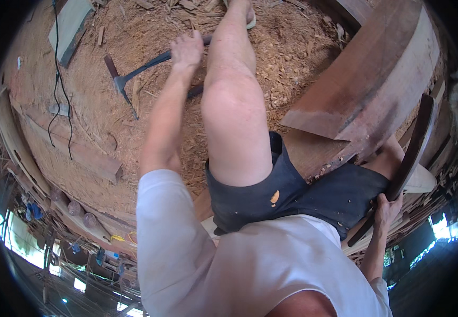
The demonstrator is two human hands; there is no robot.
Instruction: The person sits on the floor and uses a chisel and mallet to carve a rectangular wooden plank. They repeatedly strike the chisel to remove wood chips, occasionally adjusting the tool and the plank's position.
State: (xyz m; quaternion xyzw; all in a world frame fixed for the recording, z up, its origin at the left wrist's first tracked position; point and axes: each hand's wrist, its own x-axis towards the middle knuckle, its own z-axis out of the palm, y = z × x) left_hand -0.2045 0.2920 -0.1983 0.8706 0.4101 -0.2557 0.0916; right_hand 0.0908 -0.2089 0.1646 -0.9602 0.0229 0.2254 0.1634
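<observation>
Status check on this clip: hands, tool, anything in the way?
Left hand shut on adze handle, head low over wood chips. Right hand gripping dark curved plank. Bare leg close beside the handle.

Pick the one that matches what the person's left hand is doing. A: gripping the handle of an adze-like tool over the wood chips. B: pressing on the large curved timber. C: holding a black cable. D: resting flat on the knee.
A: the left hand is closed around the dark handle of the adze, whose head lies over the wood chips; the cable lies apart, untouched.
</observation>
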